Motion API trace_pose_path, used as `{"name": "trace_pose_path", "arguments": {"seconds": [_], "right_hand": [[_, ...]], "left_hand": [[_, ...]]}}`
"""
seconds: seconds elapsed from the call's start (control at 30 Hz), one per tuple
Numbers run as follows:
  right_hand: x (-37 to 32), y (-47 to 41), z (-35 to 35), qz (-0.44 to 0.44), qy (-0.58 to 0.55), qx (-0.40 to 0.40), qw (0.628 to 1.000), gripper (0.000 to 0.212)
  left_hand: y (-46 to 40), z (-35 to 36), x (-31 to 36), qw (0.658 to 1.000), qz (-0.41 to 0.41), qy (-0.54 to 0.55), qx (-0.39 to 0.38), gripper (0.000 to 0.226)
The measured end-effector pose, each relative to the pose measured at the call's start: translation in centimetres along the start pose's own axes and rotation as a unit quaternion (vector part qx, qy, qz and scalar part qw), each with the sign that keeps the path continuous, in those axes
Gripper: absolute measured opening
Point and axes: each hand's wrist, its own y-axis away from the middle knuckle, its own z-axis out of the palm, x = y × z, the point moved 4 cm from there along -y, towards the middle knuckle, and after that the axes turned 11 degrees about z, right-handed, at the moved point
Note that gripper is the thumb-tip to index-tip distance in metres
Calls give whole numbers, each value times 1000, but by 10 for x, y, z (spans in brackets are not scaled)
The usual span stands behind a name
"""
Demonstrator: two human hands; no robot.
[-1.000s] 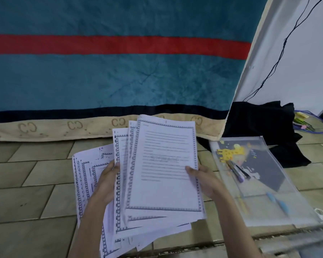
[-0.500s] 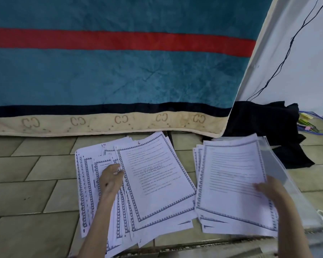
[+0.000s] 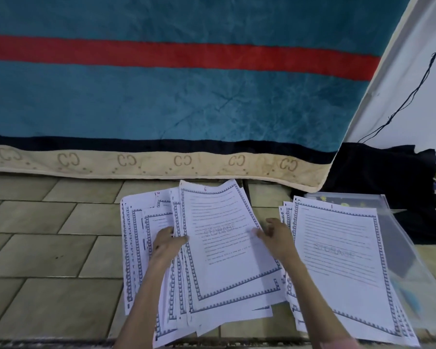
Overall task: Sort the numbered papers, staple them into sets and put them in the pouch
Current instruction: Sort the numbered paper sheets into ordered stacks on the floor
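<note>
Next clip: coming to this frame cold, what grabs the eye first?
The teal blanket with its red stripe fills the upper frame. Below it, on the tiled floor, both hands, left and right, work a fanned paper pile; a second pile lies right, over the clear pouch.

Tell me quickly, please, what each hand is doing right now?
Left hand: pinches the left edge of the sheet numbered 6.
Right hand: fingers loosely spread, touching that sheet's right edge; no grip visible.
</note>
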Motion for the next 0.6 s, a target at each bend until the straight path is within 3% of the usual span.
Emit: {"name": "trace_pose_path", "arguments": {"seconds": [0.03, 0.13, 0.23, 0.3, 0.47, 0.53, 0.6], "right_hand": [[-3, -1, 9, -2, -16, -5, 1000, 55], [-7, 2, 17, 3, -29, -16, 999, 15], [2, 1, 16, -3, -5, 3, 1000, 28], [4, 3, 8, 0, -6, 26, 1000, 2], [10, 5, -3, 36, 45, 17, 998, 58], [2, 12, 3, 19, 181, 78, 980, 64], [-18, 25, 21, -108, 251, 145, 951, 55]], "left_hand": [[-1, -4, -3, 1000, -3, 18, 8, 69], [-6, -27, -10, 999, -7, 10, 37, 78], [-7, -44, -21, 999, -12, 1, 52, 76], [-7, -50, -28, 998, -17, 1, 64, 75], [-6, -51, -32, 995, -28, -8, 93, 95], [-5, -48, -29, 994, -17, -24, 107, 99], [-4, -44, -24, 993, 5, -32, 117, 99]]}}
